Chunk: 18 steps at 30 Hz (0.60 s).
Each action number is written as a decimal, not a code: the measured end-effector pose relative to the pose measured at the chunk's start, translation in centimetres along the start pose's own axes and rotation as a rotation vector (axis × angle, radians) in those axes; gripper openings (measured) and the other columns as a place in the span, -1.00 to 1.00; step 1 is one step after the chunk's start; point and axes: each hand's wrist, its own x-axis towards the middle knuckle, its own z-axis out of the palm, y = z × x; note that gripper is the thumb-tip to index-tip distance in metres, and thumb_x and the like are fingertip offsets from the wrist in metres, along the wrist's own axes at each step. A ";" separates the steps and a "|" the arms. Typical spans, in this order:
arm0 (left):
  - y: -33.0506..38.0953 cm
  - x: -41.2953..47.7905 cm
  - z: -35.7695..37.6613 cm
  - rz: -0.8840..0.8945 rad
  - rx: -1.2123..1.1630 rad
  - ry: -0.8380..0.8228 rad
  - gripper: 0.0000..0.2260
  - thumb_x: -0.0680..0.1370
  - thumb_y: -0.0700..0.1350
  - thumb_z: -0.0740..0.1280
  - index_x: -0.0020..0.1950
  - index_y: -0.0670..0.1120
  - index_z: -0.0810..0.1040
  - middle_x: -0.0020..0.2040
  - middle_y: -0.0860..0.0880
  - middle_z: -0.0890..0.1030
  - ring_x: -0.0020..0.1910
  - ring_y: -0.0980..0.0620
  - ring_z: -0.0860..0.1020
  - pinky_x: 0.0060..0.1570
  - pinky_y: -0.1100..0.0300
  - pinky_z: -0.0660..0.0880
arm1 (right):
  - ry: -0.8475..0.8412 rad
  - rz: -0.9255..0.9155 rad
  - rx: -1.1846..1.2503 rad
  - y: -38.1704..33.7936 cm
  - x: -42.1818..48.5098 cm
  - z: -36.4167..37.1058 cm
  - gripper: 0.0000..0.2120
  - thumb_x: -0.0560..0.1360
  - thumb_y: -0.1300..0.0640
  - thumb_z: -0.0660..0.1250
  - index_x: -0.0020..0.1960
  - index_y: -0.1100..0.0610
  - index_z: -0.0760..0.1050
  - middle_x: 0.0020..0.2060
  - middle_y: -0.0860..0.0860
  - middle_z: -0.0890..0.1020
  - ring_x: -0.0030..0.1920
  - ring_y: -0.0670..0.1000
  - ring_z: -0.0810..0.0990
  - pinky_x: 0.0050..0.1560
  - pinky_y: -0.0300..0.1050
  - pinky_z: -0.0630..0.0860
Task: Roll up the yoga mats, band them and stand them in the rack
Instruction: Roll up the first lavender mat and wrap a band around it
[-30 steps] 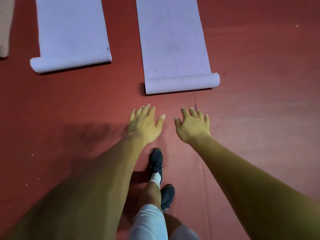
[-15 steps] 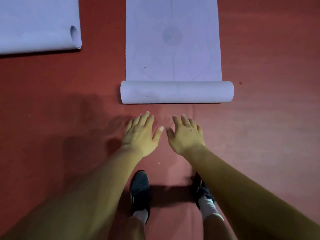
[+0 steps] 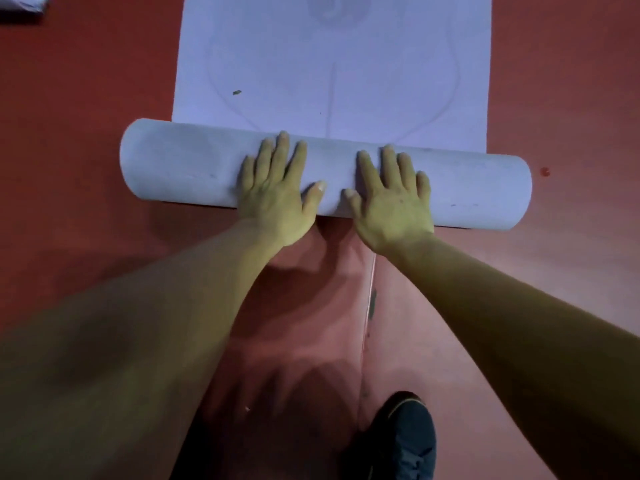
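Head view: the lilac yoga mat (image 3: 332, 64) lies on the red floor (image 3: 86, 98) in the upper centre of the frame, its near end wound into a fat roll (image 3: 180, 168) across the middle. Left hand (image 3: 273, 188) and right hand (image 3: 391, 195) press flat on the roll's centre, side by side, each grip wide with fingers spread, clasping nothing. The foam looks light, soft and springy, likely to loosen if released; palms set wider apart, nearer the ends, should keep it winding straight.

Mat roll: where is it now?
Head view, centre: the mat roll lies across the red floor, under the left hand and right hand.
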 end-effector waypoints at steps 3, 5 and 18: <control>-0.2 0.4 0.9 0.026 0.035 0.075 -0.33 0.58 0.27 -0.01 0.61 -0.06 0.24 0.53 -0.19 0.32 0.52 -0.24 0.24 0.50 -0.21 0.06 | 0.073 -0.019 -0.057 0.0 0.3 0.4 -0.38 0.67 -0.23 0.01 0.64 0.02 0.07 0.49 0.17 0.26 0.46 0.24 0.22 0.46 0.23 0.11; -0.4 -0.6 0.8 0.021 0.053 0.072 -0.33 0.57 0.26 0.00 0.57 -0.08 0.32 0.34 -0.25 0.44 0.33 -0.28 0.37 0.39 -0.21 0.19 | 0.094 -0.006 -0.087 -0.3 -0.4 0.4 -0.39 0.66 -0.26 0.04 0.59 0.04 0.20 0.32 0.18 0.35 0.30 0.24 0.32 0.34 0.20 0.20; -0.7 -11.0 1.2 0.061 -0.006 -0.050 -0.47 0.54 0.24 0.04 0.23 -0.05 0.59 0.34 -0.17 0.49 0.35 -0.23 0.42 0.32 -0.15 0.31 | -0.068 -0.034 -0.009 -0.9 -11.6 3.5 -0.44 0.61 -0.31 0.15 0.42 0.05 0.37 0.42 0.17 0.32 0.46 0.25 0.23 0.43 0.25 0.13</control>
